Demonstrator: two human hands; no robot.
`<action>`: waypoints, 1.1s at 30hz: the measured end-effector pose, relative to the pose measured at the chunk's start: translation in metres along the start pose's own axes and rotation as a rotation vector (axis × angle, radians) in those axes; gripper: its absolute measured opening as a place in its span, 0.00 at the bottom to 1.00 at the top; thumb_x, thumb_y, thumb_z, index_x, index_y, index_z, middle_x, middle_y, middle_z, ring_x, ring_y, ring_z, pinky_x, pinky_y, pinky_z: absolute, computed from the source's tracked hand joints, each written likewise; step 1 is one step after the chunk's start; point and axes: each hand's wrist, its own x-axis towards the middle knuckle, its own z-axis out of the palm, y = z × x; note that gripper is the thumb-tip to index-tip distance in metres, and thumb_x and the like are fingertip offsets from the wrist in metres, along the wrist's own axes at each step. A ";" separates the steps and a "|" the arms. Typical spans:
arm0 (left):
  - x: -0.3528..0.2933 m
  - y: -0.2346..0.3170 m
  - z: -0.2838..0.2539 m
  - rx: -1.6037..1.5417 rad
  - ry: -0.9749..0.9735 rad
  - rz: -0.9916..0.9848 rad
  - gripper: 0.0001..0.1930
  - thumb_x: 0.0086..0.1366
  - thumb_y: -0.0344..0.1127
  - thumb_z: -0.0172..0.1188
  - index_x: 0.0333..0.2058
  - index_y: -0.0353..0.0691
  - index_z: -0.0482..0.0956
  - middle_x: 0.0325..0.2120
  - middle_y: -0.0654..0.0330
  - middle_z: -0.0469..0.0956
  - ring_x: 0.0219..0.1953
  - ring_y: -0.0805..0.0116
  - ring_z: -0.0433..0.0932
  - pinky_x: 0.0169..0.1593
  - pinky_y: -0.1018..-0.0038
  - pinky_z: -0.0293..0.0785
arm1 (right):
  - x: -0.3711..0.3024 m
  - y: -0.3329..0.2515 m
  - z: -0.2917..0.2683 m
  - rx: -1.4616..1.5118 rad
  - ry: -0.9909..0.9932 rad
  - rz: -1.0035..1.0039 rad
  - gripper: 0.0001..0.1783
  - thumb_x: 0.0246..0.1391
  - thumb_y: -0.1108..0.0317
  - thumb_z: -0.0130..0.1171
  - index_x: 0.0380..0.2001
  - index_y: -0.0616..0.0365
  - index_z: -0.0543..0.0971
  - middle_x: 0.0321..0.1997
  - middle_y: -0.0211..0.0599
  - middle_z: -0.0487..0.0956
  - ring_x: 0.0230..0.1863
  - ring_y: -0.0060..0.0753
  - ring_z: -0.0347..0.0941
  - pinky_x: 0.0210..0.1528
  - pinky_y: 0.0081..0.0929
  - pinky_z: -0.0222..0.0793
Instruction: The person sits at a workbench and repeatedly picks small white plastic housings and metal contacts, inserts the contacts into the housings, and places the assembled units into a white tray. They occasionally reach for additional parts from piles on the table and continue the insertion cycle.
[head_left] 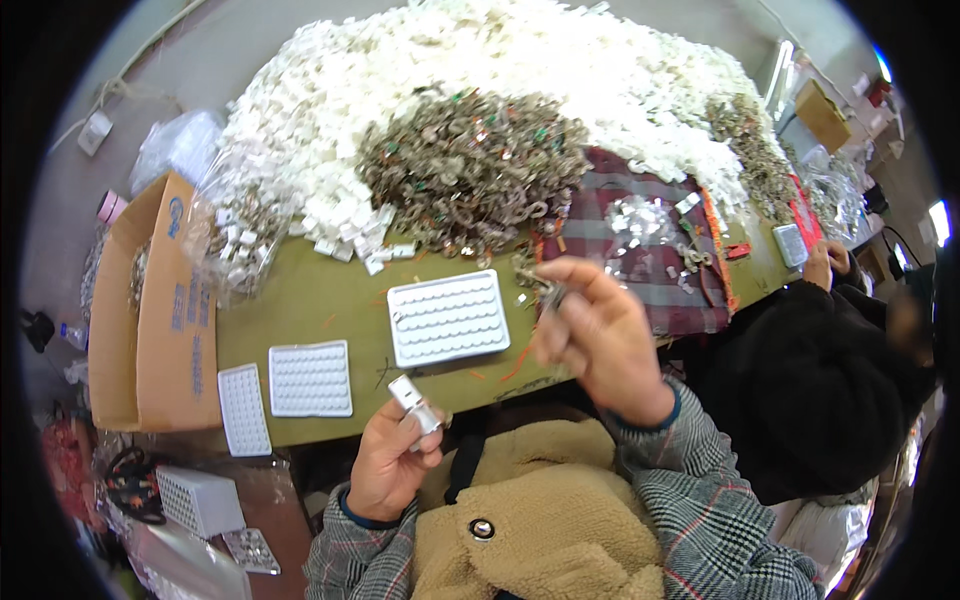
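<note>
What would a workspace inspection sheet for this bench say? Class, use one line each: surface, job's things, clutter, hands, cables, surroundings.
Surface: olive-green table, largely covered.
Job's things: small white part; small metal pieces; white dimpled tray.
Clutter: heap of white parts, pile of metal rings, cardboard box, plaid cloth.
Hands: left hand grips the white part; right hand pinches metal pieces, blurred.
Cables: white cord at far left.
Surroundings: another person in black at right.

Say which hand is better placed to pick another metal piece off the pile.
Probably the right hand: it is raised over the table edge, just below the pile of metal pieces, pinching only something small. The left hand sits low near the lap, holding a small white block.
</note>
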 end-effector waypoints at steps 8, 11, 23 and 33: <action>-0.006 -0.006 0.005 0.243 0.022 0.240 0.13 0.62 0.19 0.63 0.45 0.33 0.75 0.39 0.55 0.79 0.33 0.74 0.78 0.30 0.78 0.78 | -0.026 0.069 0.049 0.424 -0.207 0.627 0.07 0.68 0.68 0.52 0.43 0.61 0.71 0.26 0.38 0.78 0.16 0.16 0.60 0.31 0.20 0.68; -0.008 -0.006 0.005 0.445 0.042 0.355 0.13 0.58 0.17 0.64 0.42 0.32 0.77 0.38 0.56 0.79 0.35 0.73 0.77 0.35 0.78 0.76 | -0.026 0.074 0.048 0.455 -0.233 0.717 0.09 0.69 0.65 0.53 0.40 0.61 0.72 0.24 0.33 0.75 0.17 0.15 0.59 0.33 0.22 0.69; 0.002 -0.003 -0.009 0.435 0.072 0.211 0.09 0.60 0.20 0.64 0.40 0.31 0.78 0.37 0.53 0.81 0.32 0.75 0.78 0.32 0.82 0.74 | -0.021 0.073 0.034 0.349 -0.172 0.747 0.08 0.66 0.69 0.55 0.39 0.63 0.72 0.24 0.30 0.73 0.18 0.15 0.61 0.32 0.21 0.68; 0.010 -0.020 -0.010 0.158 0.048 0.197 0.11 0.61 0.23 0.66 0.41 0.33 0.76 0.35 0.55 0.81 0.33 0.70 0.82 0.30 0.78 0.79 | -0.030 0.067 0.043 0.136 -0.083 0.396 0.07 0.63 0.74 0.59 0.41 0.66 0.74 0.33 0.30 0.78 0.28 0.13 0.72 0.28 0.12 0.67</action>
